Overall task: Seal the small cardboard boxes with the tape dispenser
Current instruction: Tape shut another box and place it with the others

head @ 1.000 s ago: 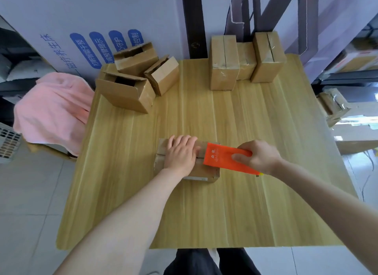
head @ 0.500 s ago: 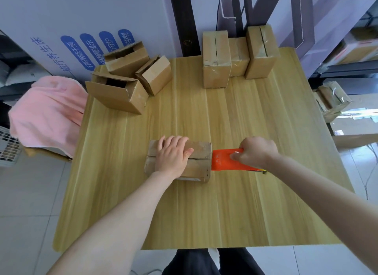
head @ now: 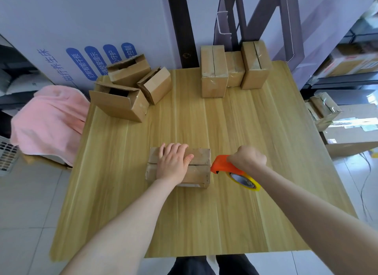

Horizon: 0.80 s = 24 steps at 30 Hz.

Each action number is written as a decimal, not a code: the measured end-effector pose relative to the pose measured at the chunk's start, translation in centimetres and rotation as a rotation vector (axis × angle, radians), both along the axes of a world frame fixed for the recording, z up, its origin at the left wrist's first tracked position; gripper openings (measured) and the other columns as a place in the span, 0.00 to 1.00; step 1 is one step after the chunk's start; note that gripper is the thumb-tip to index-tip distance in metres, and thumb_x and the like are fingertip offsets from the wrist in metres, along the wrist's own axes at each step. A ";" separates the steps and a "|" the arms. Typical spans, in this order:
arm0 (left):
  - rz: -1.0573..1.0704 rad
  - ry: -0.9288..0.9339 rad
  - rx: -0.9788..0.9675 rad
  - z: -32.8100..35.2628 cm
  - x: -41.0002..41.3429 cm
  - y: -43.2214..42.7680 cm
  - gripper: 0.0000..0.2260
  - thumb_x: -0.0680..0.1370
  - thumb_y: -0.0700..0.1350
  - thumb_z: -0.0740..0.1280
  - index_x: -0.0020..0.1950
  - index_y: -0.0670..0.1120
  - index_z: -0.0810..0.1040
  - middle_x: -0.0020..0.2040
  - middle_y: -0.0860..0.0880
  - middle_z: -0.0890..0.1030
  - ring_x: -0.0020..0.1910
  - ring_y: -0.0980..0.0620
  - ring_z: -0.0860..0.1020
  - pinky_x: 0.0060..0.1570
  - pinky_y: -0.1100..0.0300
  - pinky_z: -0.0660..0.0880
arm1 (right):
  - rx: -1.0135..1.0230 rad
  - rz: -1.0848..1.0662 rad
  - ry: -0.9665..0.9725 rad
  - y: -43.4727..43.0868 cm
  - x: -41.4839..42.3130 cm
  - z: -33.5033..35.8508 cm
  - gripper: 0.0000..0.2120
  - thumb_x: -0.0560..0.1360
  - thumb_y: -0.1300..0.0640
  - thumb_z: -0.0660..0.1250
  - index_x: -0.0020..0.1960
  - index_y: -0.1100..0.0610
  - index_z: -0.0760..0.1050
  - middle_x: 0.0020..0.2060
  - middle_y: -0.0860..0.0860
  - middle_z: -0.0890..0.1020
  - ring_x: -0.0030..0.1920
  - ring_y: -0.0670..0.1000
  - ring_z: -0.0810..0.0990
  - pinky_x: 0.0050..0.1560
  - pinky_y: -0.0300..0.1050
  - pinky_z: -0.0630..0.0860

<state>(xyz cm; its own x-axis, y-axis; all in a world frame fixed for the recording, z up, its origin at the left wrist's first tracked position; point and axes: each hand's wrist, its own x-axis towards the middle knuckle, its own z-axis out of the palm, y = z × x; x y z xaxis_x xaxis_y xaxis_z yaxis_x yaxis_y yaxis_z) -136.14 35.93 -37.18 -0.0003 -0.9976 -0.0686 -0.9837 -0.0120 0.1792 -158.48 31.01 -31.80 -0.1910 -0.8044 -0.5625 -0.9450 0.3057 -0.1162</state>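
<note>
Wooden table holds open boxes, contents hidden, far left

Both bare forearms reach forward from the lower edge of the view. The left hand lies flat, palm down, fingers together and thumb spread to the right. The right hand is curled into a closed fist, knuckles up, wrist bent slightly inward.

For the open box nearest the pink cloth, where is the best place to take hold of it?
Probably the open box by its two long side walls, coming from above and the near side: its open mouth faces up and back, and a second box leans close on its right.
</note>
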 end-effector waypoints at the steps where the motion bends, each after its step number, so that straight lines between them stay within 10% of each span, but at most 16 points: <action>1: 0.061 0.014 0.000 0.0 0.0 0.1 0.24 0.80 0.61 0.46 0.66 0.53 0.71 0.63 0.54 0.74 0.66 0.51 0.67 0.74 0.49 0.49 | -0.059 -0.033 -0.030 1.0 -0.2 -0.3 0.11 0.70 0.47 0.62 0.36 0.54 0.73 0.30 0.49 0.77 0.29 0.49 0.74 0.28 0.39 0.61; 7: 0.654 0.270 0.148 1.6 -2.1 2.1 0.17 0.79 0.56 0.60 0.68 0.55 0.71 0.66 0.52 0.74 0.70 0.49 0.65 0.73 0.47 0.43 | -0.344 -0.230 -0.649 5.4 -1.8 1.6 0.16 0.75 0.45 0.66 0.39 0.57 0.79 0.28 0.54 0.81 0.24 0.54 0.81 0.29 0.56 0.80; 11: 0.986 0.900 0.149 4.6 -4.1 2.8 0.18 0.78 0.45 0.65 0.68 0.53 0.72 0.66 0.50 0.75 0.67 0.48 0.69 0.71 0.49 0.57 | -0.459 -0.248 -0.998 7.3 -1.8 5.2 0.13 0.71 0.46 0.68 0.40 0.56 0.81 0.27 0.57 0.78 0.25 0.59 0.78 0.25 0.63 0.77; 16: 0.544 1.483 0.247 13.8 -3.3 1.2 0.16 0.81 0.55 0.60 0.61 0.48 0.79 0.51 0.49 0.84 0.47 0.54 0.82 0.48 0.58 0.76 | -0.600 -0.114 -1.078 8.1 -1.6 9.0 0.15 0.71 0.46 0.67 0.41 0.59 0.81 0.29 0.65 0.76 0.30 0.68 0.76 0.30 0.64 0.73; 24: 0.304 1.408 0.184 20.1 -0.6 0.7 0.14 0.76 0.56 0.66 0.48 0.47 0.84 0.45 0.49 0.85 0.43 0.55 0.83 0.45 0.57 0.74 | -0.708 -0.012 -1.053 8.1 -0.7 11.8 0.05 0.70 0.47 0.68 0.44 0.45 0.81 0.31 0.48 0.82 0.30 0.44 0.77 0.30 0.42 0.72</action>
